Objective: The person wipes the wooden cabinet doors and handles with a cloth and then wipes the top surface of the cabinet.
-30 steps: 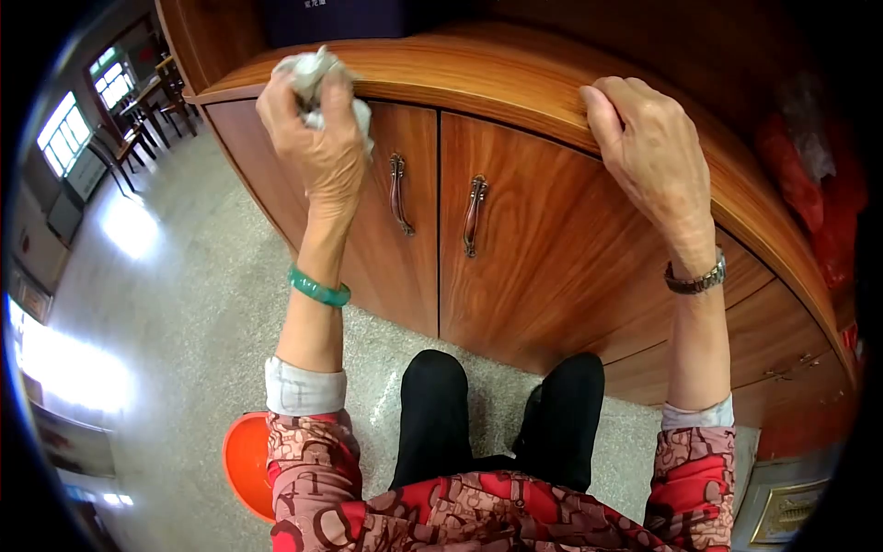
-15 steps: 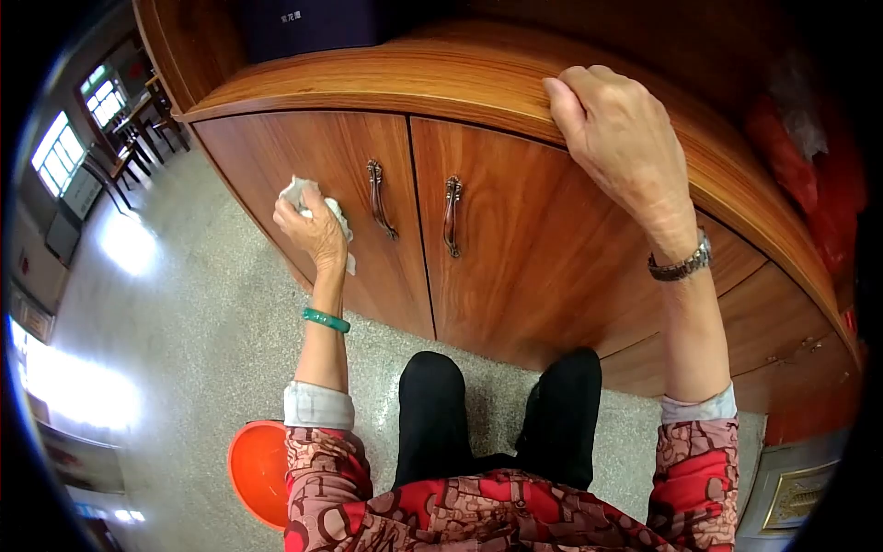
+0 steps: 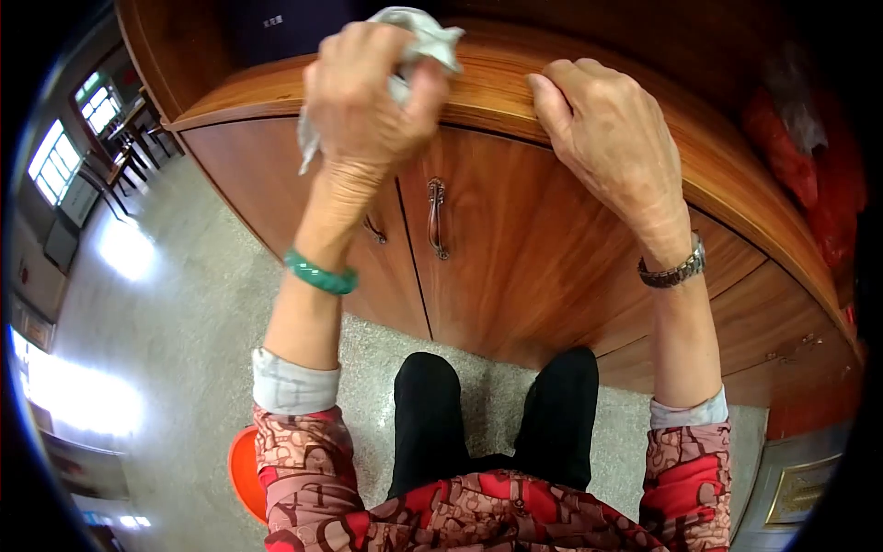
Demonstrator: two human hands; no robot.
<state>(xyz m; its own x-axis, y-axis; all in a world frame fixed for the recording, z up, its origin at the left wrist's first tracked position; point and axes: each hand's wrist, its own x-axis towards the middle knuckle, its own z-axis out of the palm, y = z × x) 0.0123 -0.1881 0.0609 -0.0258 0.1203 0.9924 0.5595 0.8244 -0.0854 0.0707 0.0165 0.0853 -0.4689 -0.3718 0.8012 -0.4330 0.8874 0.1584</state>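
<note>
My left hand [image 3: 372,101] is closed around a crumpled white cloth [image 3: 425,41], raised in front of the wooden cabinet's top ledge [image 3: 497,87]. Part of the cloth hangs down on the hand's left side. My right hand [image 3: 612,138] rests on the same ledge, its fingers curled over the rim and the thumb along the front. Below are the cabinet doors [image 3: 543,239], with one metal handle [image 3: 436,219] in plain sight. A second handle [image 3: 374,230] is mostly hidden behind my left forearm.
A dark box [image 3: 285,28] stands on the shelf at the upper left. Red plastic bags [image 3: 782,147] lie at the far right. An orange basin [image 3: 245,474] sits on the floor [image 3: 184,340] by my left sleeve. A table and chairs [image 3: 133,138] stand farther off.
My left hand has lifted the cloth up and rightward, from the left door's face to the ledge level. My right hand stays on the ledge.
</note>
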